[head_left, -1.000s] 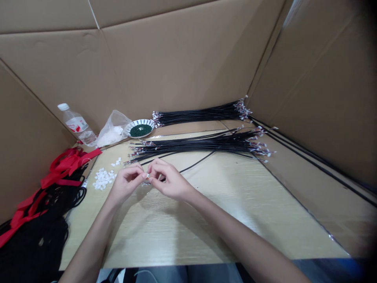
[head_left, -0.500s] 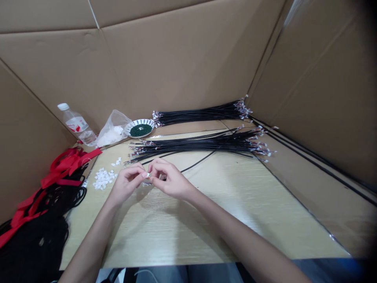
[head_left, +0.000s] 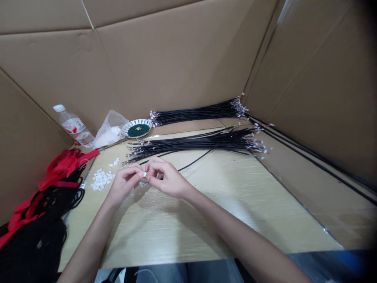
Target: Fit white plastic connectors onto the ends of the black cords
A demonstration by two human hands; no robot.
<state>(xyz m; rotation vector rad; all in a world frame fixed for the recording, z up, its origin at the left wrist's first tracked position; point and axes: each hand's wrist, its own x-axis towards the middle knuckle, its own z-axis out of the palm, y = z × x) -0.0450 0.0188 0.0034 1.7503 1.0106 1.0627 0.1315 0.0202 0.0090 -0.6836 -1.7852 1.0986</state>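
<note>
Small white connector (head_left: 145,175), pinched just above the worktop (head_left: 224,204), clamped from both sides by the fingertips of the left hand (head_left: 125,184) and right hand (head_left: 166,181), both grips closed on it. Thin black wire (head_left: 194,160) passing behind the right hand. Just left of the hands, loose white connectors (head_left: 101,180) heaped on the worktop. Farther on, bundles of black wires (head_left: 197,143) with metal-tipped ends laid side by side. Beyond, a striped dish (head_left: 137,129) of green granules, a clear plastic bag (head_left: 110,131) and a plastic water bottle (head_left: 70,125). At far left, red straps (head_left: 64,167) lying on black cords (head_left: 38,243), all inside brown cardboard walls (head_left: 147,59).
</note>
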